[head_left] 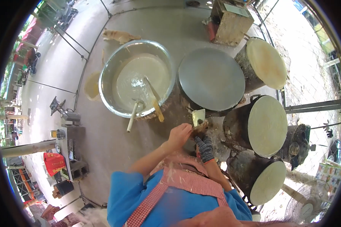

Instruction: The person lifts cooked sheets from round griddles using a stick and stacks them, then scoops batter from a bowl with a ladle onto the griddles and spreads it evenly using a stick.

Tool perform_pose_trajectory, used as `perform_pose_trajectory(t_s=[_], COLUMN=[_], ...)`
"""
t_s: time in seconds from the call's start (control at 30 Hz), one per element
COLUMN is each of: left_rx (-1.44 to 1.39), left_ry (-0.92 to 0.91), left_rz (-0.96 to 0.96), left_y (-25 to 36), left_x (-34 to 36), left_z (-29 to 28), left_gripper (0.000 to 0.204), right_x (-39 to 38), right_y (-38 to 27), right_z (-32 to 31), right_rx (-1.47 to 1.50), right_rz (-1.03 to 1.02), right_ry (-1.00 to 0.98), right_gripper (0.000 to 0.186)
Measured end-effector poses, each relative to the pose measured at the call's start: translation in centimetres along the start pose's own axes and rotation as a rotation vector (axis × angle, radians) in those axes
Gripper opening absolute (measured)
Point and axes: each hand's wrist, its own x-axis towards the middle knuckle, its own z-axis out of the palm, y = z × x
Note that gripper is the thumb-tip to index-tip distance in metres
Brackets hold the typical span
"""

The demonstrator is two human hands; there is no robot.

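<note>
My bare left hand (180, 136) is closed, its fingertips pinching the edge of a dark brown, ragged-looking thing (199, 130) in front of my apron. On the right side of that thing is my right hand (205, 148), in a grey knitted glove and curled against it. A pale, squarish flat piece (198, 115) shows just beyond it; I cannot tell whether the two are joined. Ahead lies a round griddle (212, 79) with a smooth grey surface. Left of it stands a large metal basin (102, 85) of whitish batter (140, 75).
A white-handled ladle (132, 118) and a wooden-handled tool (158, 109) rest over the basin's near rim. On the right, several drum stoves carry pale round sheets (267, 126). A cat (119, 36) lies beyond the basin. A wooden box (233, 24) stands at the far right.
</note>
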Motion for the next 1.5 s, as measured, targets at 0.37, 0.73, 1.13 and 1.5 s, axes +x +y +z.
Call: perform_pose_trajectory(t_s=[0.37,0.73,1.13,1.5], left_rx=[-0.361,0.184,0.197,-0.33], left_ry=[-0.132,-0.084,-0.056,0.132], left_rz=[-0.62,-0.399,-0.103,-0.816], left_y=[-7.9,-8.4,-7.5,-13.0], left_x=[-2.9,-1.4,-1.6,-1.4], left_z=[1.3,4.2,2.6,8.9], left_gripper=[0.021,0.014,0.013,0.014], right_x=[-6.1,-10.1,-6.8,-8.6], right_y=[9.5,9.9,12.7,8.5], right_z=[-11.7,-16.0,-16.8,-16.2], right_rx=[-0.846,-0.497,-0.708,-0.396], right_rz=[0.194,0.169,-0.005,0.194], right_ry=[-0.063,0.011,-0.034,-0.058], right_gripper=[0.04,0.043,0.037,0.035])
